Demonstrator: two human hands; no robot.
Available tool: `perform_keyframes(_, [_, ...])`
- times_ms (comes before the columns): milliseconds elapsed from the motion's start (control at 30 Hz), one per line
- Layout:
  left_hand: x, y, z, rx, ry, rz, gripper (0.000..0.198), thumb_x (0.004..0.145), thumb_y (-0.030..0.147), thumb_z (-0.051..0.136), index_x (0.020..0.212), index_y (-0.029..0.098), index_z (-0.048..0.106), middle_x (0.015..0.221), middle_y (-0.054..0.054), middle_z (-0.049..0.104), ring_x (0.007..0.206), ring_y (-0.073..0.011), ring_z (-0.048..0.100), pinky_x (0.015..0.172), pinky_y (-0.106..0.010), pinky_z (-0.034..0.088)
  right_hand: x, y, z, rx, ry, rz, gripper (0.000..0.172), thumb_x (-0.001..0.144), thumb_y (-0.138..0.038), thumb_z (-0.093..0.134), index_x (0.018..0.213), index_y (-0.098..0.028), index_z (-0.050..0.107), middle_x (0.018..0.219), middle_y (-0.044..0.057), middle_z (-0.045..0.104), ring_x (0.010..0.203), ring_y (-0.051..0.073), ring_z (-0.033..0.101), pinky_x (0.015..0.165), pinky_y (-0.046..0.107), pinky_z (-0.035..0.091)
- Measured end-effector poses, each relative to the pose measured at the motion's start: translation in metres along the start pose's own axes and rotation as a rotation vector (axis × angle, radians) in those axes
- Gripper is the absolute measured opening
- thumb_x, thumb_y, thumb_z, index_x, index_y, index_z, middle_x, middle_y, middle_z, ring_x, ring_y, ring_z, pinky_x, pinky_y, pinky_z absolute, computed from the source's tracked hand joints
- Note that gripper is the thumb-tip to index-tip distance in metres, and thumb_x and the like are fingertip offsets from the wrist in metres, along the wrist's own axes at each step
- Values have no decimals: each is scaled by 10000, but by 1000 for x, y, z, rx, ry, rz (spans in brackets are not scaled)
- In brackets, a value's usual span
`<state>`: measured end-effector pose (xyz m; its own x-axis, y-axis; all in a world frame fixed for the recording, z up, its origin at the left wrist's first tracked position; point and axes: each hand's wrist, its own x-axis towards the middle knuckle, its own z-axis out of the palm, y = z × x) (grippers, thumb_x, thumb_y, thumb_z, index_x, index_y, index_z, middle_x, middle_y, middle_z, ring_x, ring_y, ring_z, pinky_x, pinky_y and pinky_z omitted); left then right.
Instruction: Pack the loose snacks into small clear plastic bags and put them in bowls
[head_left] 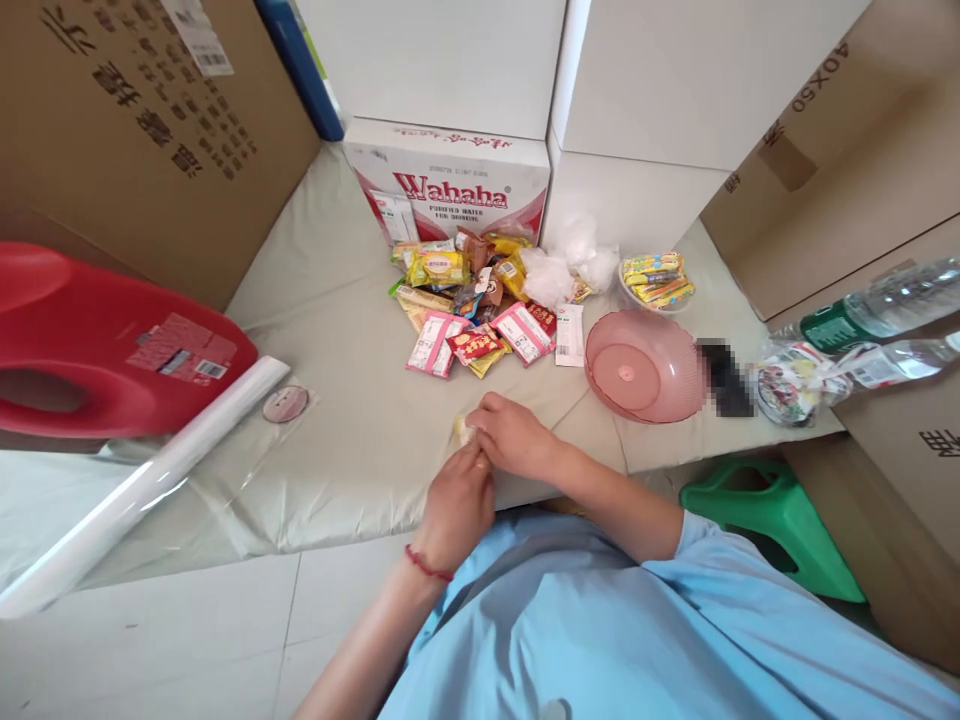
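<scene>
- Pale-yellow tint and a glossy film are all that is seen of the small wrapped snack piece (pixel 464 431); most of it is hidden by the fingers.
- It is held just above the near edge of the grey-green cloth-covered table (pixel 352 440), between both hands.
- Right hand (pixel 514 436): fingers are curled down and closed over the piece from above.
- Left hand (pixel 457 505): fingers are bent up and pinched against the piece from below; the exact contact cannot be told.
- Handling is judged as light, soft and crushable, with slippery, crinkly film.
- The best hold is judged to be a pinch at the wrapper's ends or seam, not a squeeze on the middle.
- A pile of colourful snack packets (pixel 472 320) is seen well behind the hands, and a pink round plastic bowl (pixel 643 365) to the right of it.
</scene>
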<state>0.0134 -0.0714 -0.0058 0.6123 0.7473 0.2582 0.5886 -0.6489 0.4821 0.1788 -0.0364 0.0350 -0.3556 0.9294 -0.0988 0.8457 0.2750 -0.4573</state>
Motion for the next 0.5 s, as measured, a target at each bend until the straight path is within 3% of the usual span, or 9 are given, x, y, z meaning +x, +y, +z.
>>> perform_keyframes(67, [-14,-10,-15,-118,126,-9,377,914,92,461,1167,231,702,1298,-84,717,1232,-229,665,1028,-397,567,-5,1,7,-31,77,-106,278,1047,-370,507,1070,-157,684,1117,115,611,1012,234,562,955,363,462])
perform_keyframes(167, [-30,-21,-30,-195,315,-114,273,934,116,496,1040,247,711,1266,-65,730,1151,-218,704,1000,-395,582,-16,3,20,-147,145,-139,448,958,-528,639,1225,-169,636,1285,151,586,1113,294,523,974,434,470])
perform_keyframes(300, [-35,-35,-21,-138,390,-204,202,935,143,522,954,225,706,1107,-74,769,1073,-228,722,981,-424,585,-23,7,31,-205,198,-94,288,1023,-245,531,1297,-201,609,1350,131,613,1126,269,552,977,408,483])
perform_keyframes(400, [-33,-47,-2,-98,340,-146,204,932,139,515,944,215,705,1056,-74,777,1080,-231,721,987,-425,580,-38,20,6,-40,362,-17,359,1064,-178,367,1350,-199,582,1304,130,666,1144,228,598,1024,371,485])
perform_keyframes(500, [-33,-53,14,11,355,-68,199,919,112,525,936,205,700,1036,-80,781,1068,-240,724,969,-421,572,-67,53,-45,99,682,195,394,1085,-285,341,1421,-235,539,1292,112,689,1175,238,635,1015,372,505])
